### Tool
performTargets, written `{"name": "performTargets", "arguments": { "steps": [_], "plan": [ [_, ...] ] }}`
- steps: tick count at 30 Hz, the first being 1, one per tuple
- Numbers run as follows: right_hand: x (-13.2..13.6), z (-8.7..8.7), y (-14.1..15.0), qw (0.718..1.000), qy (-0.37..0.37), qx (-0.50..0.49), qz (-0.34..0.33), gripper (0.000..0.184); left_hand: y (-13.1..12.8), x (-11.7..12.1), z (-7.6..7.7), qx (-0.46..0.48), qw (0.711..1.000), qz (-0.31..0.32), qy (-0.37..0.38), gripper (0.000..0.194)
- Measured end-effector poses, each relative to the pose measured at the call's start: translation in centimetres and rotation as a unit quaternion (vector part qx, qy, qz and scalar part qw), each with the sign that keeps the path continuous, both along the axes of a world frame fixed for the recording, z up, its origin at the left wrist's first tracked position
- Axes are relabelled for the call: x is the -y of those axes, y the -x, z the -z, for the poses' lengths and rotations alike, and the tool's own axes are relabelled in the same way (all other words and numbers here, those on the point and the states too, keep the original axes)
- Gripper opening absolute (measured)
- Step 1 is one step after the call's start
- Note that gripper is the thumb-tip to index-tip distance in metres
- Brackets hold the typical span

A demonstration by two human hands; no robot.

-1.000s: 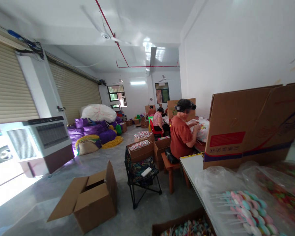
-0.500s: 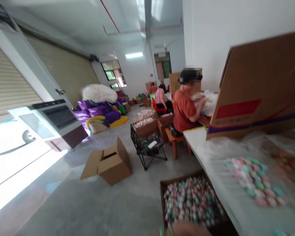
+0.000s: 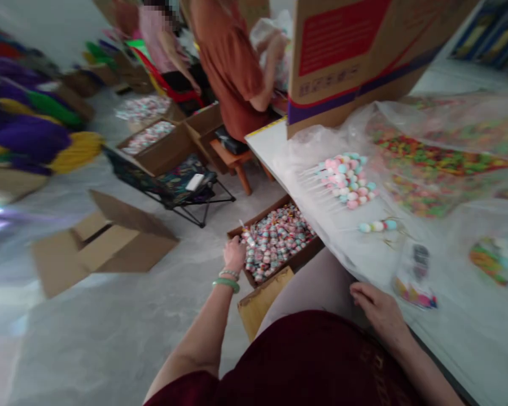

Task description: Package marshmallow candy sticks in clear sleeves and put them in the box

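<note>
My left hand (image 3: 234, 255), with a green bangle and a beaded bracelet at the wrist, reaches down to the left rim of a cardboard box (image 3: 305, 260) on the floor. Its fingers are curled; a small pale wrapped piece shows beside them, but what they grip is unclear. Many wrapped marshmallow skewers (image 3: 275, 239) fill that box. My right hand (image 3: 379, 310) hangs by the table's front edge, fingers folded in and nothing visible in them. On the white table (image 3: 461, 344) lie a pile of pastel marshmallow skewers (image 3: 349, 179), one separate skewer (image 3: 377, 226) and a printed clear packet (image 3: 415, 276).
Clear bags of colourful candies (image 3: 440, 163) and a large upright carton (image 3: 364, 62) occupy the table's far part. A folding chair (image 3: 169, 180) with a phone, an open carton (image 3: 127, 242) and a wooden stool (image 3: 260, 301) stand on the floor. A person in rust-red (image 3: 228, 67) sits beyond.
The view has swung down and to the right, bringing my lap and both hands into sight. My left hand, only partly visible low before, now shows at the box's left rim.
</note>
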State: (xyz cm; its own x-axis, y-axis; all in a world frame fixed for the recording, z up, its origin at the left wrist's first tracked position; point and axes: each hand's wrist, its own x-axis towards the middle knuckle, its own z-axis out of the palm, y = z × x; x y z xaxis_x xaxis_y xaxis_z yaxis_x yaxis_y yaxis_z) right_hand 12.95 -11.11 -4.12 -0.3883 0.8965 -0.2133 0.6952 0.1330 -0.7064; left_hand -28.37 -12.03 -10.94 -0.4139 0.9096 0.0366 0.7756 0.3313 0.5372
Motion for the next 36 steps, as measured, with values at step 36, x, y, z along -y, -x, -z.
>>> {"name": "performTargets", "arguments": {
  "steps": [36],
  "plan": [
    [-5.4,0.2,-10.1,0.912,-0.135,0.157,0.354,0.024,-28.8,-7.0,-8.3,0.266,0.893,0.363,0.022,0.013]
  ]
}}
